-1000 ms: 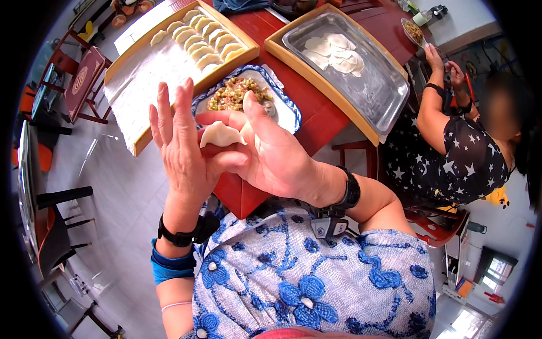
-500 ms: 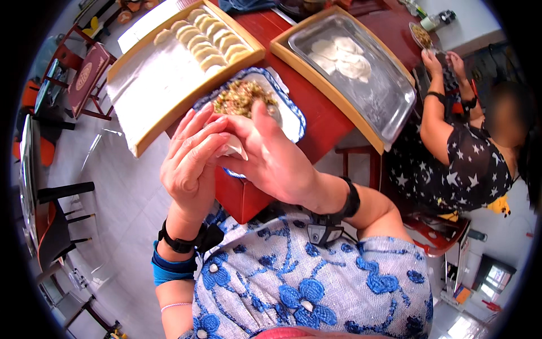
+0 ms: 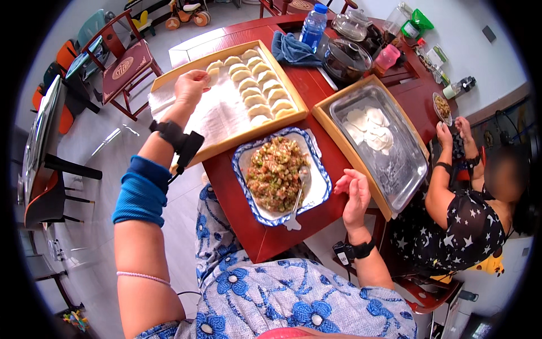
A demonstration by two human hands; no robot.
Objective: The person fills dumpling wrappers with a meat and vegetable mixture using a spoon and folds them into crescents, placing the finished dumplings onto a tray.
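Observation:
My left hand [image 3: 192, 87] reaches over the cloth-lined wooden tray [image 3: 217, 121] and pinches a pale dumpling [image 3: 213, 77] at the open end of a row. Several finished dumplings [image 3: 257, 90] lie in rows on the tray's right side. My right hand [image 3: 355, 198] is raised beside the blue-rimmed dish [image 3: 320, 186], fingers loosely bent and apart, holding nothing. Chopped meat-and-vegetable filling [image 3: 275, 169] is heaped in the dish, with a spoon [image 3: 297, 200] resting in it. Further right, round dough wrappers [image 3: 370, 127] lie overlapping in a metal tray [image 3: 403, 166] within a wooden frame.
A blue towel [image 3: 293, 50], a blue-capped bottle [image 3: 313, 28] and a dark lidded pot [image 3: 346, 59] stand behind the trays on the red table [image 3: 248, 231]. At the right, another person [image 3: 457, 192] works beside a plate of filling [image 3: 442, 107].
My hands have parted from around the dough above the dish. The left has carried the dumpling forward to the tray; the right has moved right and opened. The view now takes in more table.

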